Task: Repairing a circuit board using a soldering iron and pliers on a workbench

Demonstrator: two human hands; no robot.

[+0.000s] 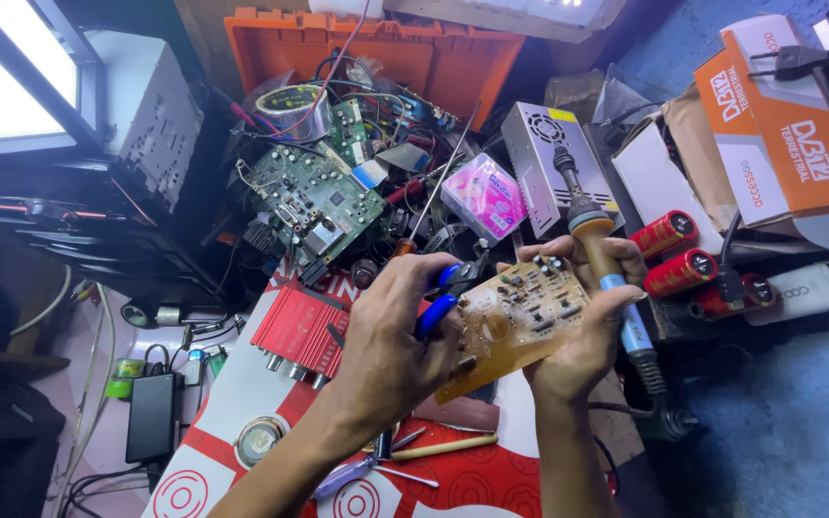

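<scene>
Circuit board point(515, 321), tan, populated: gripped with soldering iron point(606, 264) in right hand point(582, 331); left hand point(400, 331) clasped blue-handled pliers point(443, 297) at its edge; work evidently unfinished.

At frame centre, the left hand point(390, 331) grips blue-handled pliers point(441, 295) against a tan circuit board point(515, 321). The right hand point(582, 321) holds that board and a soldering iron point(599, 245). A green board point(317, 200) lies upper left, red capacitors point(674, 254) at right.

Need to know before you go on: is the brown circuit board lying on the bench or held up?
Held up. The right hand grips the brown circuit board above the bench, tilted, component side facing the camera.
</scene>
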